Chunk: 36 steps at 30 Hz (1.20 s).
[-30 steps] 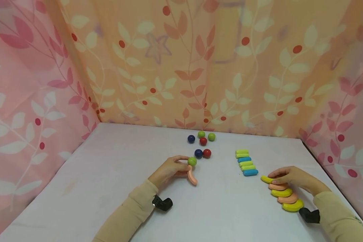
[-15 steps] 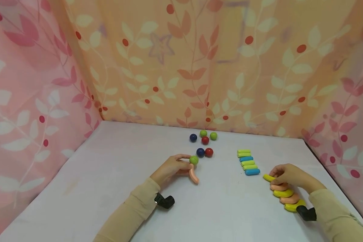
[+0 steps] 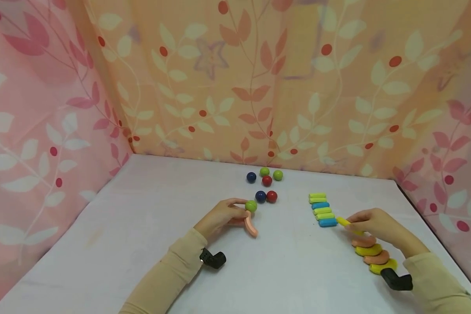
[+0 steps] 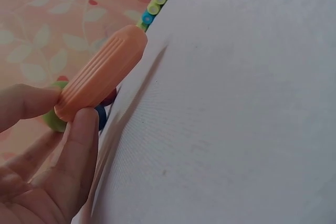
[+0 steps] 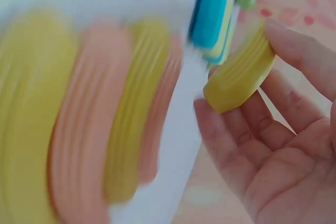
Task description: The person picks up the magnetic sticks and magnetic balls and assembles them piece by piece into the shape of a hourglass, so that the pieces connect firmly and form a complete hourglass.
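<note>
My left hand pinches one end of a peach-coloured curved, ribbed piece between thumb and finger. Behind that grip sits a green ball; whether the fingers touch it I cannot tell. On the right, my right hand holds a yellow curved, ribbed piece in its fingertips, tilted and apart from the row beside it. That row alternates peach pieces and yellow pieces. In the head view, the held yellow piece's far end appears close to a blue stick.
Several yellow-green and blue sticks lie in a column at right centre. A blue ball and a red ball sit beyond the left hand, with several more balls behind. Floral curtains border the white table.
The yellow piece has left the top of the row in my right hand, its far end now nearer the sticks. My left hand still holds the peach piece in nearly the same place.
</note>
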{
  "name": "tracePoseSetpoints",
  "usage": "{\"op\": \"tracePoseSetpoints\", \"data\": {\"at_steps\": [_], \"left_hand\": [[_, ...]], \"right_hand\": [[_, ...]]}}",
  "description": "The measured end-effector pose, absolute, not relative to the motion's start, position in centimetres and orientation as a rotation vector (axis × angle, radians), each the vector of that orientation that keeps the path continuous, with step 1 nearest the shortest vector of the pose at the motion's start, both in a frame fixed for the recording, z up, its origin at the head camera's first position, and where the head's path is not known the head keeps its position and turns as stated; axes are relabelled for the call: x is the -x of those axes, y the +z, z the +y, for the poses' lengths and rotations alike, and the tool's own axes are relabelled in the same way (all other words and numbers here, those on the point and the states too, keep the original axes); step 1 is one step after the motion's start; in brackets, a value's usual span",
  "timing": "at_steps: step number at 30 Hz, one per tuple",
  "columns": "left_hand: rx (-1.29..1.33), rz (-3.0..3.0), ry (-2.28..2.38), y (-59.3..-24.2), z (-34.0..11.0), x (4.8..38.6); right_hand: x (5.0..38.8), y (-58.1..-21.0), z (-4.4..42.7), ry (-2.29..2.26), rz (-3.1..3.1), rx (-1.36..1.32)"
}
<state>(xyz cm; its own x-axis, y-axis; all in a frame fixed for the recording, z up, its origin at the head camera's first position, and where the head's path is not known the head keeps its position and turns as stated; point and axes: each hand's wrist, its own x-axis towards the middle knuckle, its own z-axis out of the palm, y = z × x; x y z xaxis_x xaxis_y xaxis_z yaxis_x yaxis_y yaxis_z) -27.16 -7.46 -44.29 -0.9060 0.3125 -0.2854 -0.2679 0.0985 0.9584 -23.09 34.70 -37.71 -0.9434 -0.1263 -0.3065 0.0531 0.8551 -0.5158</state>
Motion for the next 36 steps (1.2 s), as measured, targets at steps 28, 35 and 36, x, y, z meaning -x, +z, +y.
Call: {"op": "tracePoseSetpoints", "data": {"at_steps": [28, 35, 36], "left_hand": [[-0.215, 1.931, 1.711, -44.1, -7.9, 27.1], [-0.275, 1.896, 1.69, -43.7, -7.9, 26.8], [-0.28, 1.887, 1.69, -43.7, -7.9, 26.8]], "right_hand": [[25.9, -41.2, 20.0, -1.462, 2.382, -0.025], [26.0, -41.5, 18.4, -1.453, 2.356, -0.02], [26.0, -41.6, 18.3, -1.454, 2.353, -0.027]]}}
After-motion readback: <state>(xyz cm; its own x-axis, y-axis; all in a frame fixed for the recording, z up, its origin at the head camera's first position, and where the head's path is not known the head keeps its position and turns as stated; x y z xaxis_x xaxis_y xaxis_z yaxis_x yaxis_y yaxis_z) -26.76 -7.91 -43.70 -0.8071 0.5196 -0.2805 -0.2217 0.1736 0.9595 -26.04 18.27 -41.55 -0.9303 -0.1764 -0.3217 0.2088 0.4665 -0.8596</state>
